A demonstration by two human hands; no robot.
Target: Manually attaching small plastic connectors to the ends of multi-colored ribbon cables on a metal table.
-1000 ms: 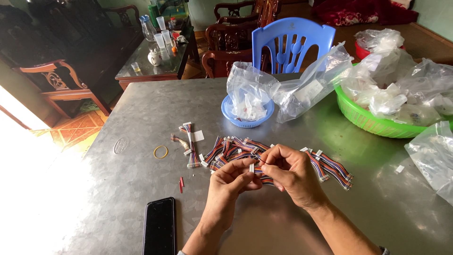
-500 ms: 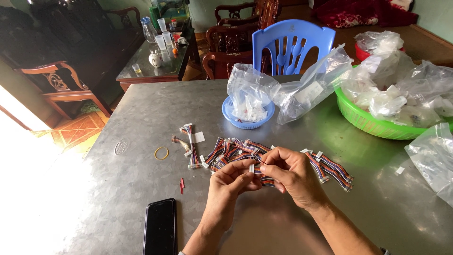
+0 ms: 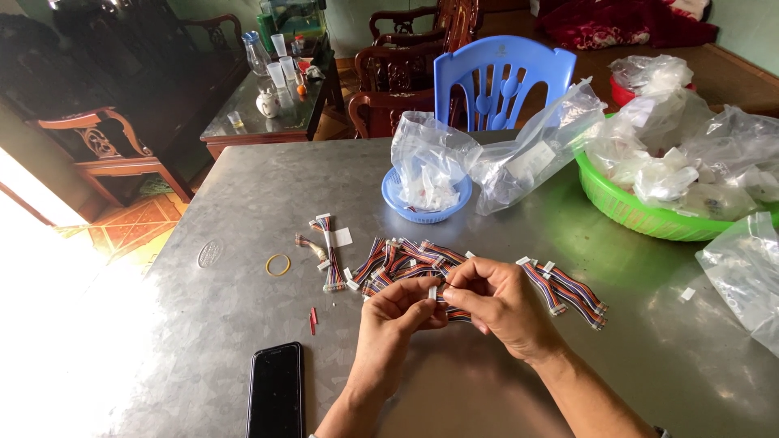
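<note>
Grey metal table (image 3: 243, 195); blue plastic chair (image 3: 503, 77) behind. Beyond the grip: clear bags (image 3: 519, 154), blue bowl (image 3: 426, 199), green basket (image 3: 641, 215). Left hand (image 3: 398, 312) and right hand (image 3: 499, 300) both pinch one ribbon cable (image 3: 442, 294) between fingertips, just before the cable pile (image 3: 406, 259). Phone (image 3: 274, 389) nearer-left.

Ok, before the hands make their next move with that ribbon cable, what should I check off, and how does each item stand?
1. Both hands on the cable: left hand and right hand pinch one ribbon cable between them. Ok.
2. White connector visible at the fingertips. Ok.
3. Connector seated or undamaged: too small. Cannot tell.
4. Pile of cables within reach, just beyond the hands. Ok.
5. Phone clear of the hands, near the table edge. Ok.
6. Small red bits loose on the table. Not ok.
</note>
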